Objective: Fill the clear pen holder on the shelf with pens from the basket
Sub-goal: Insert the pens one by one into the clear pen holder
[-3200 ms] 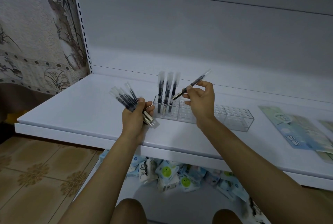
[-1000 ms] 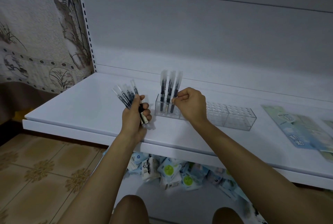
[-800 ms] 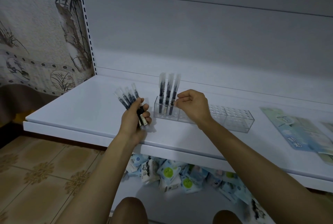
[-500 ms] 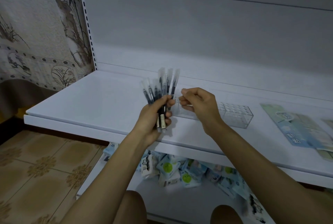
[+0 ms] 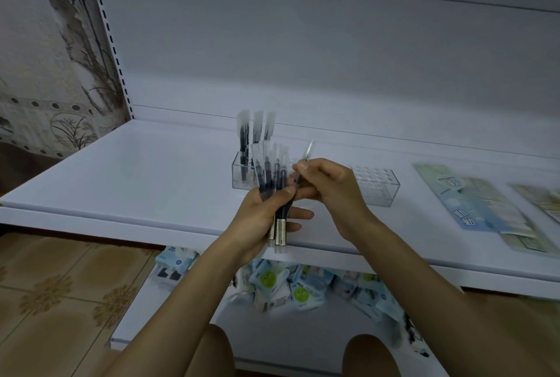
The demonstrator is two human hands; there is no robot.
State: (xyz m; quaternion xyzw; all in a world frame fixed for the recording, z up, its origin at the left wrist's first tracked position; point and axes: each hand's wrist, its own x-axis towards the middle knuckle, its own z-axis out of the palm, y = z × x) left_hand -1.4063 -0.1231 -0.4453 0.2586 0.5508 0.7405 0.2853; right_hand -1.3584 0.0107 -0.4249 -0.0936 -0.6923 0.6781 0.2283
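Closing in since a moment ago, the right hand (image 5: 330,185) pinches one black clear-capped pen (image 5: 306,155) beside the bundle of pens (image 5: 269,173) gripped by the fingers (image 5: 298,213) of the left hand (image 5: 260,216), before the clear plastic pen holder (image 5: 375,187) with three upright pens (image 5: 256,131) on the white shelf (image 5: 136,176).

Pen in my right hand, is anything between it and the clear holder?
Nothing visible blocks it. The right hand pinches the single pen in front of the clear pen holder. The left hand holds a pen bundle before the holder's left end, where three standing pens sit. Right-end slots look free.
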